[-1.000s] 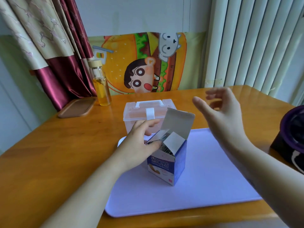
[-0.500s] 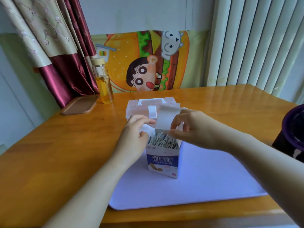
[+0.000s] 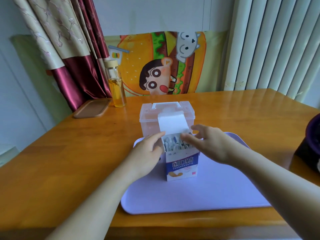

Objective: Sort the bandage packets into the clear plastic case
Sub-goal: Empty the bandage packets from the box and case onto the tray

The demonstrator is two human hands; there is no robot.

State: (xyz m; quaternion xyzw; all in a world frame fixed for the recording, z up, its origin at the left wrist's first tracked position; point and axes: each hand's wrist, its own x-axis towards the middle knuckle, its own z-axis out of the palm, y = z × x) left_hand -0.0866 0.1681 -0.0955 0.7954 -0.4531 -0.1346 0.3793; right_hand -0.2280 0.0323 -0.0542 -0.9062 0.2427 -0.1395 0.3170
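A person is steadying a tall cardboard box point(image 3: 181, 165) on a purple mat point(image 3: 190, 196) as the sorting is getting under way. The likely risk is that the bandage packets point(image 3: 174, 144) are standing tightly packed in the open top. A hard pull could be dragging out a clump, scattering them over the table point(image 3: 69, 161), or tipping the narrow box. The clear plastic case point(image 3: 149, 118), just behind the box, is sitting with its lid down, so nothing can go in yet. The left hand point(image 3: 147, 153) is gripping the box's upper left side, thumb at the rim. The right hand point(image 3: 207, 144) is reaching over the top, fingers loosely spread and touching the packets, visibly pinching nothing.
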